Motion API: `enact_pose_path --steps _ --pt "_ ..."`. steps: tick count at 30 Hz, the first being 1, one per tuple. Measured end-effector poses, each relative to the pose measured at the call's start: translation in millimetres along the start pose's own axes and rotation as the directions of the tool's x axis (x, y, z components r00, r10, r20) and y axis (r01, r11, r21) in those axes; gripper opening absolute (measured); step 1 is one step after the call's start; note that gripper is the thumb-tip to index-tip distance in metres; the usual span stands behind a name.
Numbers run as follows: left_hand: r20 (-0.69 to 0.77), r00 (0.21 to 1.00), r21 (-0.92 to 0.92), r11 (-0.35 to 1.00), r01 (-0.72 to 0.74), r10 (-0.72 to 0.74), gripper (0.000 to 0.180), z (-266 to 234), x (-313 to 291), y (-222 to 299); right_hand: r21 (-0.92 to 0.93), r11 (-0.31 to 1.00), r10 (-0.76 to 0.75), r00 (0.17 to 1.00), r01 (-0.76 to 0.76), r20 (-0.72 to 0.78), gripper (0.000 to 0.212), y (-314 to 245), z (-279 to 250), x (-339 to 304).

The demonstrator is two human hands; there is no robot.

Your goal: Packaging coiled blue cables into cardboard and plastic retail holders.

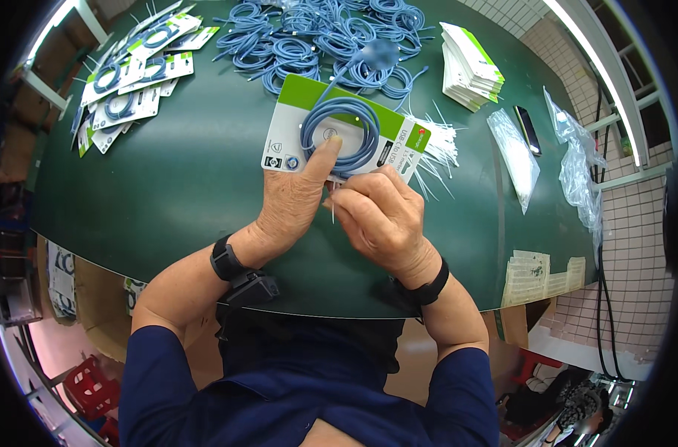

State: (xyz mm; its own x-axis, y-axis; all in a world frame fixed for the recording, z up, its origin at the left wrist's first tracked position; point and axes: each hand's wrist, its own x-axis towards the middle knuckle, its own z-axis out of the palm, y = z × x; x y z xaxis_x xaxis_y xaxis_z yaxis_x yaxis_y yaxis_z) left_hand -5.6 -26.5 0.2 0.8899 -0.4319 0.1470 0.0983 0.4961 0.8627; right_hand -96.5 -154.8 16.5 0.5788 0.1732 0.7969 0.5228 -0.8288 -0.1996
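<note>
A green and white packaging card (285, 119) is gripped at its lower left by my left hand (298, 197), its thumb pressing on a coiled blue USB cable (370, 134) that lies against the card's front. My right hand (380, 216) is at the card's lower edge, fingers pinched on a thin white cable tie (333, 214) whose end sticks out below. The hold of the tie around the coil is hidden by my fingers. One end of the cable rises past the card's top edge, its tip blurred.
Coiled blue cables (290, 52) heap at the table's far side. Carded cables (123, 104) pile at the left. To the right are a stack of cards (469, 71), loose white cable ties (442, 145), a plastic bag (514, 156) and a dark phone-shaped object (527, 130).
</note>
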Motion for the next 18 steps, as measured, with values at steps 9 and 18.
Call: enact_pose_path --steps 9,18 --pt "0.037 0.999 0.097 0.995 0.007 -0.011 0.025 -8 -5 -3 -0.042 0.997 0.055 0.997 -0.057 -0.052 0.03 1 2 -1" --pt "0.085 0.995 -0.101 0.993 0.059 -0.05 0.029 -8 15 8 -0.021 0.991 0.132 0.991 -0.132 0.032 0.017 12 -2 28"
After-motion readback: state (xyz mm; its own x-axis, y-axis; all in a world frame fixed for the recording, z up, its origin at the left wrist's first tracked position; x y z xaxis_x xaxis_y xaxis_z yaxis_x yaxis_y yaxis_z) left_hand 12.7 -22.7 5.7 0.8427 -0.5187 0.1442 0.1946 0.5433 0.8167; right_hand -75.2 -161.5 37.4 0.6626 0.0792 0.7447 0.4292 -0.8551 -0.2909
